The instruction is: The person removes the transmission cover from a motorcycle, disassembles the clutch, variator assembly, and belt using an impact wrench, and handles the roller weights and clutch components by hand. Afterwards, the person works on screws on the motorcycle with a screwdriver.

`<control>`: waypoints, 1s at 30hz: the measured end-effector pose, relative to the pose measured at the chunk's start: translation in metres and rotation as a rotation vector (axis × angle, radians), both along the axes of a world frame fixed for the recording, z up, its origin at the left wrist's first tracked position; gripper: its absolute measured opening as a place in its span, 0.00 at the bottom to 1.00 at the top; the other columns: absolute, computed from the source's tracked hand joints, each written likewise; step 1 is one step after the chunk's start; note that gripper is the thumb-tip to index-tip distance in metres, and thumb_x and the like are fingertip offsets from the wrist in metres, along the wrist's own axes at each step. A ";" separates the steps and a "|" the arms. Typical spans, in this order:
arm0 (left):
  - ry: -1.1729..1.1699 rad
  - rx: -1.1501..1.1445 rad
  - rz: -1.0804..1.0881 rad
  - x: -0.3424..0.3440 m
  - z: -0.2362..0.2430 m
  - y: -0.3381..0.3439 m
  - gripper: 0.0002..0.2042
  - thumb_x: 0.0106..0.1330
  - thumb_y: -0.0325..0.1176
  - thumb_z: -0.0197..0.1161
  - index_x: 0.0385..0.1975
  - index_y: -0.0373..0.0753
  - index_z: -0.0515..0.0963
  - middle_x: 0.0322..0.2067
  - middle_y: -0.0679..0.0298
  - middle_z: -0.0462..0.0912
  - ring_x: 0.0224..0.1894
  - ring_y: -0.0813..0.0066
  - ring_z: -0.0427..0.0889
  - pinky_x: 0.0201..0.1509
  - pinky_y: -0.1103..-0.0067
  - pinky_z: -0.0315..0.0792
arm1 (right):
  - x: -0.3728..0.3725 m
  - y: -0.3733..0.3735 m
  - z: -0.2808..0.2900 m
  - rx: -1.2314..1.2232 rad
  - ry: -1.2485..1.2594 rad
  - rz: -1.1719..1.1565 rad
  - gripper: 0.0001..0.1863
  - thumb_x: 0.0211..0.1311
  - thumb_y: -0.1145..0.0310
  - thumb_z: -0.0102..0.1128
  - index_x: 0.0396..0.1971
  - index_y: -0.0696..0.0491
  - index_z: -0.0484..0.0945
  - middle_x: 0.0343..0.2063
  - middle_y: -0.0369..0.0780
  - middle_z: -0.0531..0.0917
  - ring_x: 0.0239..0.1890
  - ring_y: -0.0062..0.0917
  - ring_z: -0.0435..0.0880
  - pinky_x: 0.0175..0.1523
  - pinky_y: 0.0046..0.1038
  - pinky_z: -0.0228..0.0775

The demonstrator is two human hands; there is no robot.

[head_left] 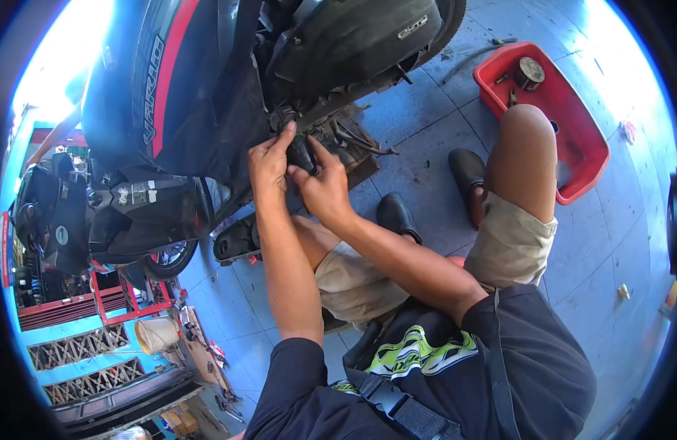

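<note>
Low on the dark scooter (199, 95), both my hands meet at a black, rounded part (301, 154) beneath the engine housing. My left hand (268, 163) is closed at its left side, thumb stretched up along it. From the other side, my right hand (325, 183) grips the lower end of the part between thumb and fingers. Whether the part is still joined to the scooter is hidden by my fingers. Just behind it lies a greasy wooden block (360, 167) with metal pieces on it.
A red plastic tub (599, 158) to the right holds a round can (529, 73) and small tools. Another dark scooter (133, 213) stands at the left. A pale bucket (156, 335) and scattered tools lie at lower left. The floor is blue tile (426, 128).
</note>
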State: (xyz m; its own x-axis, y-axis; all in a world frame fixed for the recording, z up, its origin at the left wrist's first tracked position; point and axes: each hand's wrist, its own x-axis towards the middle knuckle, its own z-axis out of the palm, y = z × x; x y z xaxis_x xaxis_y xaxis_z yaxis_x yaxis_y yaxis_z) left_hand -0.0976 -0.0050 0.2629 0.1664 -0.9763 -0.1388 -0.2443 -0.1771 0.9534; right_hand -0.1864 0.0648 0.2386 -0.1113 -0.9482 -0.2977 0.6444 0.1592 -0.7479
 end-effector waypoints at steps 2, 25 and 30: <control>0.037 -0.006 0.020 0.001 0.003 0.001 0.16 0.58 0.40 0.70 0.31 0.29 0.81 0.26 0.61 0.81 0.25 0.78 0.77 0.28 0.82 0.71 | 0.000 0.001 -0.003 0.007 -0.060 -0.036 0.14 0.64 0.66 0.56 0.39 0.64 0.73 0.28 0.41 0.78 0.23 0.23 0.78 0.21 0.26 0.69; 0.124 -0.032 0.078 -0.005 -0.004 0.004 0.13 0.54 0.37 0.72 0.24 0.31 0.82 0.19 0.68 0.78 0.20 0.84 0.72 0.23 0.83 0.65 | 0.005 -0.010 -0.014 -0.190 0.605 -0.204 0.23 0.54 0.77 0.59 0.53 0.55 0.73 0.42 0.52 0.78 0.47 0.40 0.76 0.54 0.35 0.67; 0.066 -0.010 0.056 -0.002 -0.002 0.006 0.07 0.55 0.30 0.66 0.26 0.32 0.81 0.23 0.66 0.79 0.23 0.80 0.75 0.27 0.84 0.67 | 0.001 -0.003 -0.020 -0.154 0.432 -0.127 0.23 0.64 0.62 0.58 0.51 0.64 0.71 0.37 0.53 0.82 0.41 0.34 0.82 0.47 0.32 0.71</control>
State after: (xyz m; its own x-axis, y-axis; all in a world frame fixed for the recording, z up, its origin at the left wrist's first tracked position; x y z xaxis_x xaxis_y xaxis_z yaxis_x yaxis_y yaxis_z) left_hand -0.1001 0.0011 0.2607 0.2118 -0.9670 -0.1415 -0.1712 -0.1793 0.9688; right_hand -0.1851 0.0619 0.2185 -0.3117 -0.9486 -0.0555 0.2759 -0.0344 -0.9606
